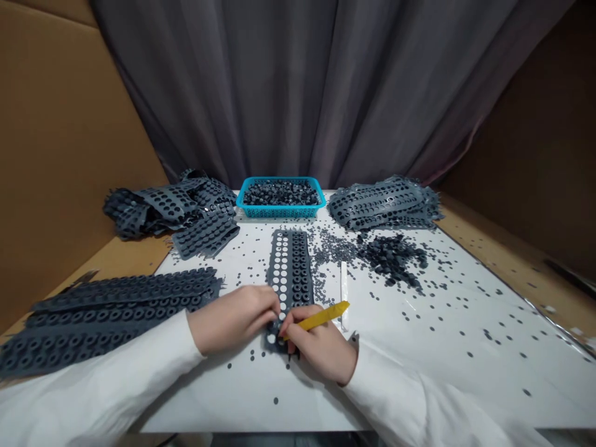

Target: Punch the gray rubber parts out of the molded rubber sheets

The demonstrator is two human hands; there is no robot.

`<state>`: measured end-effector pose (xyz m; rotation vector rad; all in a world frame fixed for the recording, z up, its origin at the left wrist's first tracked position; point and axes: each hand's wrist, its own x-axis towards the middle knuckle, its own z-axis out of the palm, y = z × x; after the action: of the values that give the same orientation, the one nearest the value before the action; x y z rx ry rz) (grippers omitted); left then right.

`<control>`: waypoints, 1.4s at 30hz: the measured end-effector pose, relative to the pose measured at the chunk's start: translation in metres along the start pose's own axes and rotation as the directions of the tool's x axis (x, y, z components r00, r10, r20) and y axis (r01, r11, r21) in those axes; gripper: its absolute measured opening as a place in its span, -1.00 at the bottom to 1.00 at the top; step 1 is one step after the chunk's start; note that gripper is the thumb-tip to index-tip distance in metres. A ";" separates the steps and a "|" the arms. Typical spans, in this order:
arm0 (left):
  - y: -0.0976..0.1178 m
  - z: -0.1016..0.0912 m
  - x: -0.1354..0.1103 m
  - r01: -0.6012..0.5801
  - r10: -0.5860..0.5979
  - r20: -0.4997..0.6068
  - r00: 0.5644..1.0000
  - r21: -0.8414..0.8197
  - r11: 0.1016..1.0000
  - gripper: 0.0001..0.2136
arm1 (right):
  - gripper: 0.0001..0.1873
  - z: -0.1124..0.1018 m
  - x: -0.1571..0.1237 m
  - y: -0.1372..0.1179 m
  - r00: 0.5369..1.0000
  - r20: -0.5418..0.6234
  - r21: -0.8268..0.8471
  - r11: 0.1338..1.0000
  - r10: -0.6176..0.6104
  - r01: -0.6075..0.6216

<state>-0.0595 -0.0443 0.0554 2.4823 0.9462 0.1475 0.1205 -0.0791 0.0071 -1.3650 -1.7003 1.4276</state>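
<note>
A grey rubber sheet lies lengthwise in front of me, with open holes showing white along its left side and round raised rings on its right. My left hand is closed at the sheet's left edge, fingertips pressed together over the holes; whatever they pinch is hidden. In my right hand is a slim yellow pen-like tool, its wider slanted end pointing up to the right. The tool's lower end reaches the near part of the sheet, between both hands. Small dark discs lie scattered beside the sheet.
A blue basket full of small dark pieces stands at the back. Punched sheets are heaped at back left and back right. Ringed sheets lie at left, a dark pile of pieces and a white strip at right.
</note>
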 end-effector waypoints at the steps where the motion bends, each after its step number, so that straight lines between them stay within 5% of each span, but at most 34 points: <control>1: 0.000 -0.007 0.001 0.019 -0.020 -0.047 0.999 -0.033 0.999 -0.85 | -0.79 0.000 0.000 0.000 1.000 0.006 0.018 1.000 0.018 -0.018; 6: -0.011 -0.011 0.000 0.182 -0.233 -0.112 0.966 -0.342 0.922 -0.86 | -0.82 0.000 -0.001 0.001 0.998 0.017 0.078 0.995 0.065 -0.066; 10: -0.022 0.015 -0.003 0.291 -0.412 0.073 0.908 -0.817 0.497 -0.75 | -0.85 -0.004 0.000 0.000 0.997 0.024 0.227 0.971 0.071 -0.074; 14: -0.022 0.027 -0.005 0.215 -0.377 0.187 0.907 -0.976 0.032 -0.63 | -0.85 -0.010 0.001 -0.003 0.999 -0.030 0.413 0.910 0.043 -0.026; 18: -0.016 0.027 -0.005 0.195 -0.333 0.226 0.915 -0.973 -0.123 -0.61 | -0.83 -0.011 0.001 -0.002 0.993 -0.110 0.476 0.876 -0.033 0.081; 24: -0.022 0.036 -0.004 0.182 -0.345 0.212 0.914 -0.976 -0.118 -0.57 | -0.89 -0.011 0.002 -0.003 0.989 -0.143 0.422 0.902 -0.031 0.089; 30: -0.023 0.037 -0.007 0.207 -0.320 0.185 0.929 -0.978 0.036 -0.63 | -0.92 -0.012 0.002 0.001 0.978 -0.206 0.216 0.973 -0.042 0.088; 37: -0.019 0.036 -0.005 0.021 -0.388 0.038 0.921 -0.999 -0.048 -0.83 | -0.86 -0.005 0.002 0.005 0.981 -0.172 -0.003 0.996 -0.090 0.091; 39: -0.021 0.037 -0.006 0.051 -0.389 -0.005 0.921 -0.990 0.133 -0.91 | -0.85 -0.002 0.002 0.004 0.981 -0.174 -0.033 0.996 -0.091 0.086; 42: -0.022 0.036 -0.008 0.190 -0.383 -0.073 0.921 -0.775 0.603 -0.96 | -0.85 0.000 0.001 0.002 0.980 -0.175 -0.053 0.995 -0.095 0.087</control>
<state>-0.0691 -0.0497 0.0136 1.5187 1.0818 0.6101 0.1212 -0.0780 0.0048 -1.3769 -1.6655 1.1866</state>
